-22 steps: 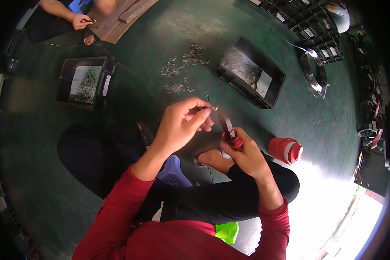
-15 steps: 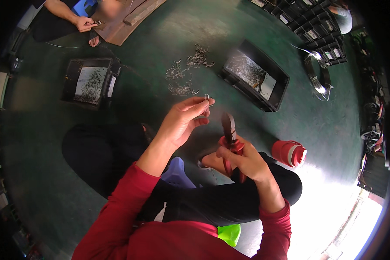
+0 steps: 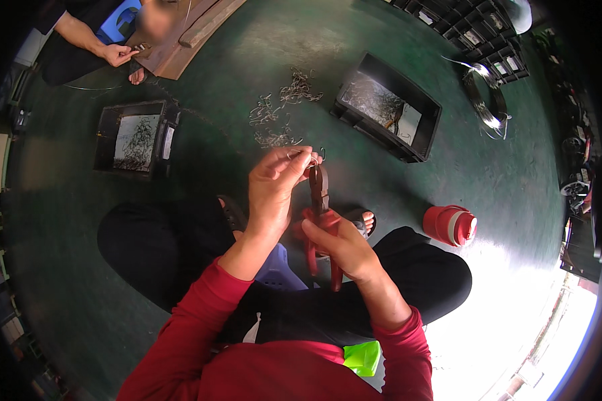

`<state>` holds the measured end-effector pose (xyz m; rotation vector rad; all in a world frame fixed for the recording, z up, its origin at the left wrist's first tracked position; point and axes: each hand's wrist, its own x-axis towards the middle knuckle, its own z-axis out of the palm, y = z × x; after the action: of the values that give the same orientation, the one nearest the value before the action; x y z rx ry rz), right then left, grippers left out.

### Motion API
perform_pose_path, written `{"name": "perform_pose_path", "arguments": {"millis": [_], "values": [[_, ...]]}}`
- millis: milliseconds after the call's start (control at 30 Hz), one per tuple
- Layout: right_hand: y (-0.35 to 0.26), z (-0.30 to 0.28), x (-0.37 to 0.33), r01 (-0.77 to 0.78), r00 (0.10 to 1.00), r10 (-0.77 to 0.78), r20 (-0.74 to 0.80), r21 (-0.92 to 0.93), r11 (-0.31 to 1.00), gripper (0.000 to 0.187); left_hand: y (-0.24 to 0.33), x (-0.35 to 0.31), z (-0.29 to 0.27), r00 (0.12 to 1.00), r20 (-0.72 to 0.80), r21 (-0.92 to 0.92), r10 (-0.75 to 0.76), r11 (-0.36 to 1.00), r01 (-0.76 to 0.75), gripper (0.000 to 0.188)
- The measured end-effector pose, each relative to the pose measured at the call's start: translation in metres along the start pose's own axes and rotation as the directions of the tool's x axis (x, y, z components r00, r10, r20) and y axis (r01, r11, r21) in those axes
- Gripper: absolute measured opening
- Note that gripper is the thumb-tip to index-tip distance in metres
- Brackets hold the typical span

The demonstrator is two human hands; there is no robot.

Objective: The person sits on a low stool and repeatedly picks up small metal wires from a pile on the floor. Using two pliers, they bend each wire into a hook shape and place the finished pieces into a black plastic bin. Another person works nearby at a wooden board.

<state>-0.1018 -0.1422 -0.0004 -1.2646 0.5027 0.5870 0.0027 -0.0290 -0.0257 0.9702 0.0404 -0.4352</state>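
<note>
**Pliers meet a wire piece above the knees**

The left hand point(image 3: 274, 184) pinches a small bent wire piece point(image 3: 312, 158) between thumb and fingertips, lifting it to chest height so the tool can reach it. The right hand point(image 3: 344, 247) wraps closed around the red handles of a pair of pliers point(image 3: 320, 207), nose pointing up and touching the wire right beside the left fingertips; holding both in the air keeps the work close under the eyes. Whether the nose grips the wire is too small to tell.

The person sits low on a blue stool point(image 3: 281, 267), legs folded, so supplies lie within an arm's reach on the green floor point(image 3: 201, 294). A loose heap of wire pieces point(image 3: 277, 113) lies just ahead, between a black bin point(image 3: 388, 107) on the right and a black tray point(image 3: 134, 137) on the left. A red container point(image 3: 450, 225) stands near the right knee. Open floor remains between the heap and the hands. Another person's hand point(image 3: 117, 53) works well apart, at the far left.
</note>
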Motion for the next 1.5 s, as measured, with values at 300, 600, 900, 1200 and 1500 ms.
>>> {"name": "perform_pose_path", "arguments": {"millis": [300, 600, 900, 1200, 1500], "values": [[0.010, 0.015, 0.014, 0.158, 0.987, -0.155, -0.033, 0.138, 0.978, 0.034, -0.011, -0.004, 0.001, 1.000, -0.023, -0.007, 0.014, 1.000, -0.014, 0.010], [0.005, 0.011, 0.012, 0.042, 0.999, -0.046, 0.021, 0.162, 0.986, 0.032, -0.016, -0.004, 0.001, 0.994, -0.094, -0.052, -0.059, 0.997, 0.054, 0.010], [0.017, 0.012, 0.023, 0.047, 0.992, -0.038, -0.117, 0.079, 0.996, 0.039, -0.018, -0.004, 0.003, 0.988, -0.124, -0.007, -0.087, 0.996, 0.087, 0.010], [0.042, -0.029, 0.049, 0.105, 0.926, 0.091, -0.366, 0.483, 0.869, 0.026, -0.090, 0.067, -0.119, 0.984, -0.089, 0.419, -0.154, 0.890, 0.178, 0.040], [0.047, -0.048, 0.035, 0.119, 0.913, 0.139, -0.383, 0.578, 0.807, 0.023, -0.205, -0.014, -0.193, 0.973, -0.176, 0.901, -0.146, -0.421, 0.100, 0.096]]}}
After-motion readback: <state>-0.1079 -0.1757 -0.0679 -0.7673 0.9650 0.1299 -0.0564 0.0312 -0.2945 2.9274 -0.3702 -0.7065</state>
